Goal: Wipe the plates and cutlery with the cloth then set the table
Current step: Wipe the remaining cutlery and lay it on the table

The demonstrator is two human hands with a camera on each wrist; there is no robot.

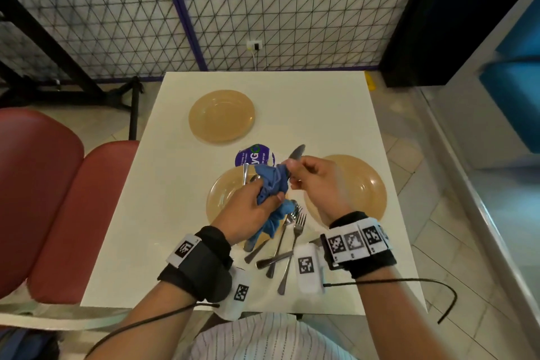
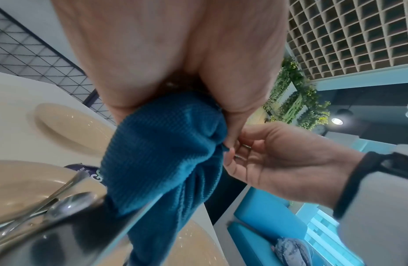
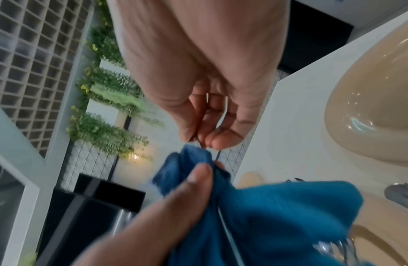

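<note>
The knife [image 1: 295,152] is up in the air above the surface [image 1: 163,184], over the gap between the two near plates, and its long axis runs on a slant: the rounded blade tip points up and away from the person, toward the far plate [image 1: 221,116], while the handle end runs down and toward the left into the bunched blue cloth [image 1: 273,184]. The right hand [image 1: 314,181] pinches the knife near the middle of its length, thumb and fingers [image 3: 223,138] closed on the thin metal, so the blade stands out beyond them. The left hand [image 1: 248,207] is clenched around the cloth, thumb pressed across the folds, and the cloth wraps the lower part of the knife just below the right hand's pinch; the two hands are nearly touching. Any wiping stroke therefore has to travel along that slanted axis, and the left hand, holding the cloth, is the nearer one to the unwiped handle end. Below them lies the near left plate [image 1: 225,193] with a few pieces on it, the near right plate [image 1: 368,187] beside it, and crossed forks and spoons [image 1: 287,242] on the surface close to the person.
</note>
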